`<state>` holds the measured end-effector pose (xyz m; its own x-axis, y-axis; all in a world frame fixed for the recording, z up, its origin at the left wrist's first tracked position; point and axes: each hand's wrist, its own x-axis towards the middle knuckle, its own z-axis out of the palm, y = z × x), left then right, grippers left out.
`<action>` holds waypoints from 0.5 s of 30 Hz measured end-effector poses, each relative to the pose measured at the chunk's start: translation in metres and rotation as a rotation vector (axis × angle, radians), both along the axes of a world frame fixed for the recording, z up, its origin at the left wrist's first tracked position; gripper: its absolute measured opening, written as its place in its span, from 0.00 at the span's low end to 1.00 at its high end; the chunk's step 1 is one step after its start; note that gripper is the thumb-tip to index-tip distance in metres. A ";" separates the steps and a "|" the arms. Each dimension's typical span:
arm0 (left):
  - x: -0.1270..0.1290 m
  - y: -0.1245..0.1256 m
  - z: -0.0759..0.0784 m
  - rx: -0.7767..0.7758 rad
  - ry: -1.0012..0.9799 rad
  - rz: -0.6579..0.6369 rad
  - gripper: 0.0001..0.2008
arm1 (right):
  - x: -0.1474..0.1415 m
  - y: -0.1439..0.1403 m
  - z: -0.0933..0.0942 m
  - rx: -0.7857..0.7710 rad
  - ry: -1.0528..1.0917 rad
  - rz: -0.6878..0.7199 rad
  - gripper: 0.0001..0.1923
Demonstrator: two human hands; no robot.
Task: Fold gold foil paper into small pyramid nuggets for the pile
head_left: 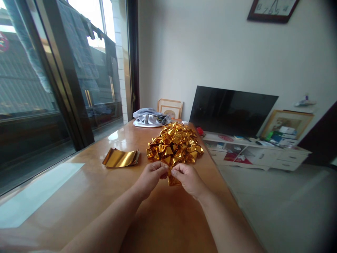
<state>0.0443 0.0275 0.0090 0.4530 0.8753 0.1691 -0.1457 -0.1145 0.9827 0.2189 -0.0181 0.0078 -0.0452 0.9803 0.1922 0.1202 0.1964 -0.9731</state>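
Observation:
Between my hands is a small piece of gold foil paper (173, 180), partly folded. My left hand (153, 175) pinches its left side with thumb and forefinger. On the right side my right hand (189, 177) grips it the same way, fingertips close to the left ones. Part of the foil is hidden by my fingers. Just beyond them rises a heap of folded gold foil pieces (177, 142). To the left lies a stack of flat gold foil sheets (121, 158), slightly curled at the edges.
All this rests on a glossy wooden table (110, 196). A pale sheet (39, 193) lies along its left edge. Folded grey cloth (150, 117) and a picture frame (170, 107) are at the far end. Beyond the right edge stands a white cabinet (263, 154) with a television (231, 110).

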 end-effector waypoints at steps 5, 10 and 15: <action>-0.003 0.001 -0.001 -0.118 -0.100 -0.062 0.12 | 0.003 -0.004 0.007 -0.035 0.063 0.024 0.17; -0.003 0.000 -0.003 -0.138 -0.115 -0.074 0.13 | 0.001 -0.005 0.006 -0.054 0.085 0.016 0.17; -0.003 -0.001 -0.001 -0.154 -0.151 -0.105 0.12 | 0.000 -0.006 0.008 -0.063 0.132 0.073 0.16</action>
<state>0.0410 0.0261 0.0081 0.5221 0.8457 0.1106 -0.2960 0.0581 0.9534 0.2192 -0.0245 0.0154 -0.0955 0.9856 0.1393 -0.0223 0.1377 -0.9902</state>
